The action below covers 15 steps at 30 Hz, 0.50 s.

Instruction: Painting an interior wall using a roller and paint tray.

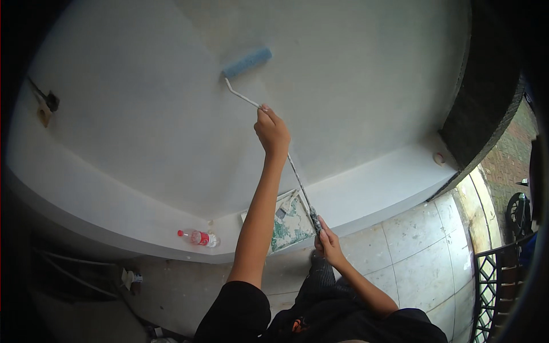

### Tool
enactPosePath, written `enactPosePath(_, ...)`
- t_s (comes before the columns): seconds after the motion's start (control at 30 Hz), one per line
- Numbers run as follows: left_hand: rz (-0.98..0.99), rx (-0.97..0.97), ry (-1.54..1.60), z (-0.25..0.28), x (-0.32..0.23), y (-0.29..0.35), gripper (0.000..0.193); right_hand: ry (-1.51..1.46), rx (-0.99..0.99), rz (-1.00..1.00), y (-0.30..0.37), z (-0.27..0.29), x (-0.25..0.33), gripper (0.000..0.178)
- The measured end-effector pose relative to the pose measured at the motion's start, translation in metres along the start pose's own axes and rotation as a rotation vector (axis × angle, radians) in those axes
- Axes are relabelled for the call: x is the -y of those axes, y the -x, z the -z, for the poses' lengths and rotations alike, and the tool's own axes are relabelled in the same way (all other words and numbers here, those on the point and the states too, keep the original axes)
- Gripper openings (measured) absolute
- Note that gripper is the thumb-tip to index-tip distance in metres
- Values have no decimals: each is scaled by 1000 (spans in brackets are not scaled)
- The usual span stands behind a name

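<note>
I hold a long-handled paint roller with both hands. Its blue fuzzy sleeve (247,63) lies against the pale wall (160,114) in front of me. My left hand (271,130) is closed around the upper part of the rod, just below the bent white frame (242,98). Lower and to the right, my right hand (329,243) is wrapped round the dark, paint-spotted grip (315,220). Behind the rod, a paint-stained white and green board or tray (298,224) rests on the white ledge (366,180), with a scraper-like tool (287,203) on it.
A clear plastic bottle with a red cap and label (198,238) lies on the ledge at left. A dark tool with a yellowish part (46,111) is at the far left. Right are a tiled floor (417,240), a metal railing (489,286) and a wheel (517,214).
</note>
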<state>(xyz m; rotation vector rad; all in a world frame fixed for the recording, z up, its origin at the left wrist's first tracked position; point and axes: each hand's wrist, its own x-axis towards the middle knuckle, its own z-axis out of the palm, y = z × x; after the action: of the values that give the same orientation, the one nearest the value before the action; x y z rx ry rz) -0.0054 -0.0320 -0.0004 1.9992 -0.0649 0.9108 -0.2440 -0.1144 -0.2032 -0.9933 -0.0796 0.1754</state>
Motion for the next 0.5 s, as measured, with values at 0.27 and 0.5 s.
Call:
enactPosePath(0.27,107,43,-39,-1,31,32,34,-49,5,-37,29,9,-26,46)
enactPosePath(0.5,-122,-113,-15,19,-56,-73,35,-24,133,99,-54,-22,57,48)
